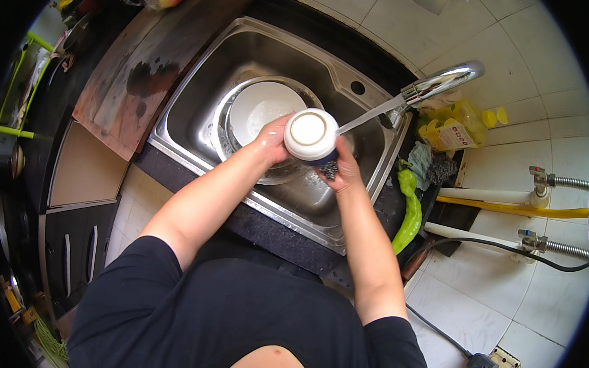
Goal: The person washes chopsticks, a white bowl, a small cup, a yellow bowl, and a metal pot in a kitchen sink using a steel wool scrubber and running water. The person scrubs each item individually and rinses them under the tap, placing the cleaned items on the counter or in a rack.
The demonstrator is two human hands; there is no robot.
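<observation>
Over the sink, both my hands hold a small white bowl with its ringed base turned up and a dark blue band on its side. My left hand grips its left side, fingers partly hidden behind it. On the right, my right hand closes round the other side. A speckled, silvery-dark patch shows by the right fingers; whether it is a scourer or the bowl's pattern I cannot tell. Water runs from the chrome tap onto the bowl's right edge. Below lies a white plate in a metal basin.
The steel sink is set in a black counter. A wet wooden board lies to its left. To its right are a yellow liquid bottle, a grey-green cloth, a dark scourer and a long green pepper.
</observation>
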